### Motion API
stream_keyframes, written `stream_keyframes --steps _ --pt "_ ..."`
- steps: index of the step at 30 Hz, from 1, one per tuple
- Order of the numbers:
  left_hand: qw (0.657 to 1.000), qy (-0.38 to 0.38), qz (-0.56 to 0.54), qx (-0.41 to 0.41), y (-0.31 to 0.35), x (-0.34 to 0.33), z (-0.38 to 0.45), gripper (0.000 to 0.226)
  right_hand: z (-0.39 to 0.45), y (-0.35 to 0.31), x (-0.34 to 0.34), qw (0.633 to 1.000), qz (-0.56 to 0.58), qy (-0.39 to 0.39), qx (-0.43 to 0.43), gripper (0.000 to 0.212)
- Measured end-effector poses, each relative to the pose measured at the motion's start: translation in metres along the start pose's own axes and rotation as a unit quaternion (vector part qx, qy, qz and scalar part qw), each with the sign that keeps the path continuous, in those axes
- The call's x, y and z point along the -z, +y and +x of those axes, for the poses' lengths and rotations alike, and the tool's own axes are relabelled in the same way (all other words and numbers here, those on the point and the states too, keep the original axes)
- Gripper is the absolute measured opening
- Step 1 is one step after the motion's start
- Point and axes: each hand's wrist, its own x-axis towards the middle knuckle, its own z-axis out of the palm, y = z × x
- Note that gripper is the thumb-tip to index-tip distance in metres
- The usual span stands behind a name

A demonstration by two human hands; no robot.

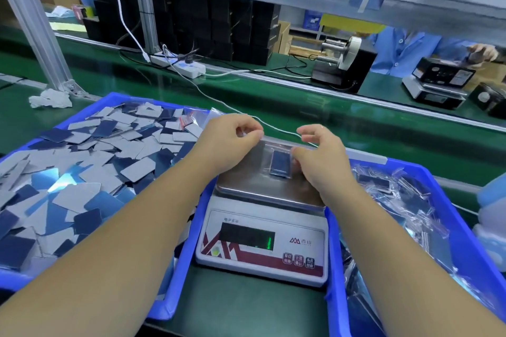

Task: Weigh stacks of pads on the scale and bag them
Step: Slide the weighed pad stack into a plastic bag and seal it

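Note:
A clear plastic bag (276, 149) is held above the steel pan of the white scale (262, 243). Inside it sits a small stack of blue pads (279, 164). My left hand (228, 141) pinches the bag's top edge at the left. My right hand (319, 152) pinches the same edge at the right, with its thumb against the bag beside the stack. Loose grey and blue pads (90, 161) fill the blue bin (175, 290) on my left. The blue bin (335, 268) on my right holds several filled clear bags (394, 200).
A white cable (219, 101) runs from a power strip (182, 65) across the green belt towards the scale. Empty clear bags (197, 117) lie at the back of the left bin. Another person in a blue coat (405, 49) works at a second scale (435, 85) far right.

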Motion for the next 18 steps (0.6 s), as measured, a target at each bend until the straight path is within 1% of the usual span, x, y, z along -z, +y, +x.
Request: stream_keyframes --steps 5,10,18 --pt "0.999 0.028 -0.039 0.007 -0.0001 0.0011 0.0009 0.016 0.0004 -0.0022 -0.0009 0.997 -0.038 0.02 0.058 0.027" --pt "0.996 0.05 -0.064 0.028 -0.0001 0.0009 0.0017 0.015 -0.0025 -0.0056 -0.0021 0.991 -0.086 0.003 0.101 0.027" --pt "0.994 0.061 -0.084 0.028 0.003 0.001 0.001 0.016 -0.0043 -0.0065 -0.0013 0.989 -0.11 -0.01 0.103 0.023"
